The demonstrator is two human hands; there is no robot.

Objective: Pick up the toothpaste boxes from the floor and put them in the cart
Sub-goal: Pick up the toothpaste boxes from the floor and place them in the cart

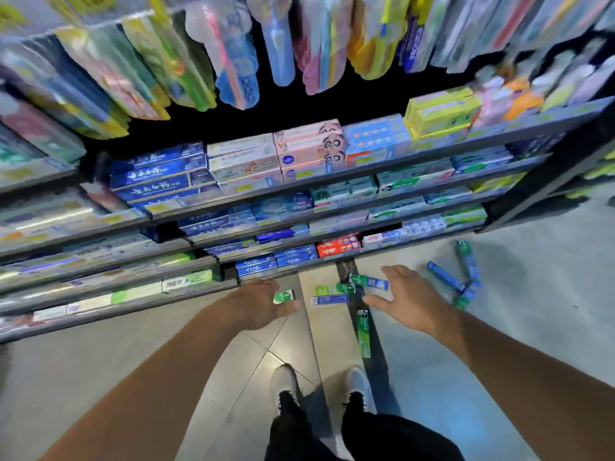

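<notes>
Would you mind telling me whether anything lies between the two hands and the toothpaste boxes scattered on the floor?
Nothing visible does. The left hand and right hand hang open above the green and blue cardboard toothpaste boxes on the grey tiled floor. The cart is out of view.

The tiled floor [100, 377] carries toothpaste boxes [330, 299] scattered between and right of both hands [407, 299].

Two hands [263, 304], two shoes [284, 382], about eight floor boxes [363, 332]
</notes>
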